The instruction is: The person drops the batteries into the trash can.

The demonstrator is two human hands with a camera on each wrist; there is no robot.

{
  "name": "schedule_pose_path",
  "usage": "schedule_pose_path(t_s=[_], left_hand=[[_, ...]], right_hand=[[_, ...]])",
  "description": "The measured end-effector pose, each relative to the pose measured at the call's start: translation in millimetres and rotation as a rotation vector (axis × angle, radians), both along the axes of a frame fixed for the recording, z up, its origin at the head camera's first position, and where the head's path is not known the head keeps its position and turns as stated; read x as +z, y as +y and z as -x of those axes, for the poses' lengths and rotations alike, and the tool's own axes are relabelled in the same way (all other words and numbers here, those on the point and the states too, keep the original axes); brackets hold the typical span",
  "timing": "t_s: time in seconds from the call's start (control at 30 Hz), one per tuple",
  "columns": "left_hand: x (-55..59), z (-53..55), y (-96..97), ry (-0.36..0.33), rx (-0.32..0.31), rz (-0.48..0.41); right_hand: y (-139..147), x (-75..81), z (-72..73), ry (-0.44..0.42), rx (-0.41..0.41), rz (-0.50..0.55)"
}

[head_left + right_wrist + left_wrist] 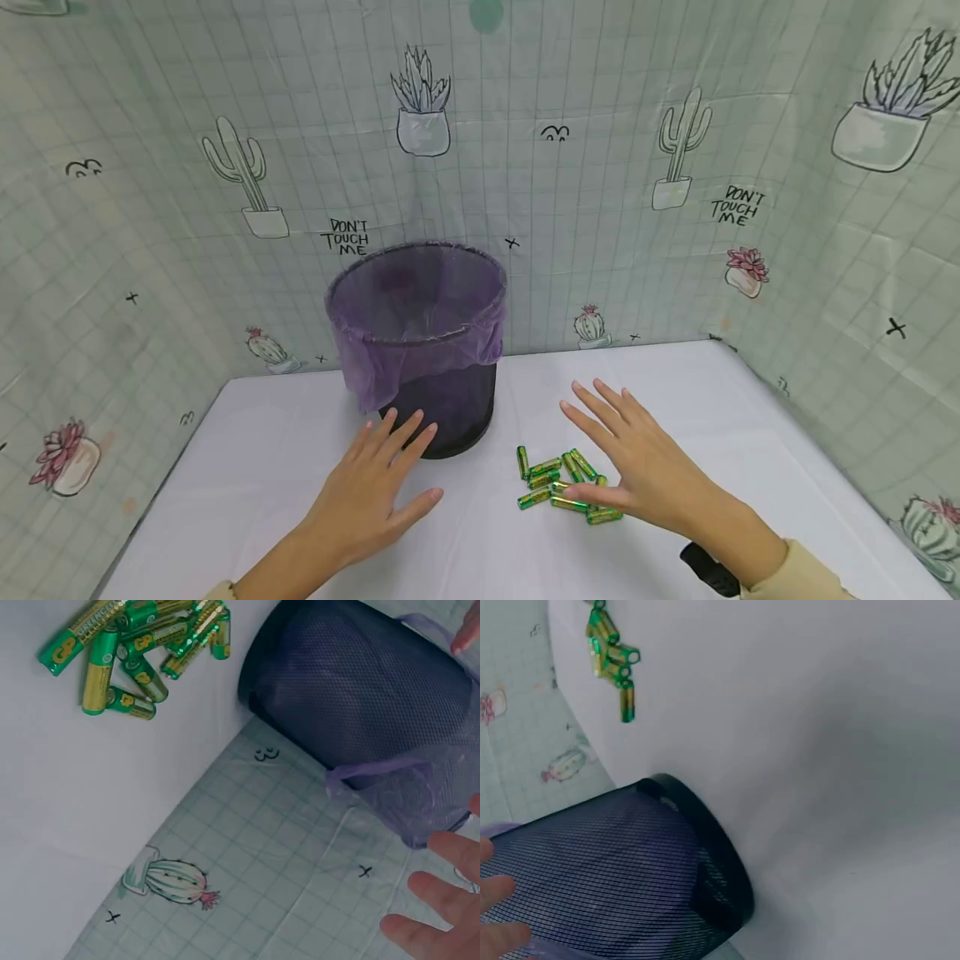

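Observation:
Several green and gold batteries (pixel 544 480) lie in a loose pile on the white table, and the right wrist view shows GP lettering on the batteries (pixel 97 675). My right hand (pixel 637 458) is spread over the right side of that pile, partly hiding it, with nothing gripped. To the left, my left hand (pixel 375 492) is held with fingers extended and holds nothing. Its fingertips overlap the lower part of a dark mesh wastebasket (pixel 450 408) in the head view. A purple plastic bag (pixel 420 362) lines the basket and folds over its rim.
The white table (pixel 247 467) is enclosed at the back and sides by a grid-patterned cloth (pixel 600 50) printed with cacti and words. The wastebasket stands near the table's back edge. A black band (pixel 708 570) shows at the right wrist, beside a beige sleeve (pixel 795 575).

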State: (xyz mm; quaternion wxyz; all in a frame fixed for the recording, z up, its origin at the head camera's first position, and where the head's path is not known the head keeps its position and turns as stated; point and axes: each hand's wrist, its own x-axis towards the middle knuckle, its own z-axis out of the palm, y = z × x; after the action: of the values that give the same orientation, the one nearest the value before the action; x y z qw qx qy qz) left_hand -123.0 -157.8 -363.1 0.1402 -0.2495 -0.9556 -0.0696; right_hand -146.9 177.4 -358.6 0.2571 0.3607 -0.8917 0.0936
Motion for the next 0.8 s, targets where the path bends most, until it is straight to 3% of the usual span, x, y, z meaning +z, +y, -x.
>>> schedule_pose_path(t_s=[0.2,0.37,0.6,0.7,0.8], left_hand=[[14.0,3.6,5.8,0.044,-0.037,-0.057],[26.3,7.3,2.2,0.151,-0.065,-0.156],[46.4,24.0,-2.8,0.379,-0.222,-0.368],[55.8,34.6,-6.3,0.428,-0.264,-0.478],[64.5,45.4,-11.7,0.453,-0.267,-0.591]], right_hand=[[1,5.5,10.5,-0.049,0.015,0.066],[-4,13.1,26.0,-0.083,0.035,0.129],[-12,29.0,43.9,-0.246,0.009,0.247],[-15,36.7,53.2,-0.326,-0.001,0.307],[-19,44.4,65.0,-0.388,0.008,0.367]])
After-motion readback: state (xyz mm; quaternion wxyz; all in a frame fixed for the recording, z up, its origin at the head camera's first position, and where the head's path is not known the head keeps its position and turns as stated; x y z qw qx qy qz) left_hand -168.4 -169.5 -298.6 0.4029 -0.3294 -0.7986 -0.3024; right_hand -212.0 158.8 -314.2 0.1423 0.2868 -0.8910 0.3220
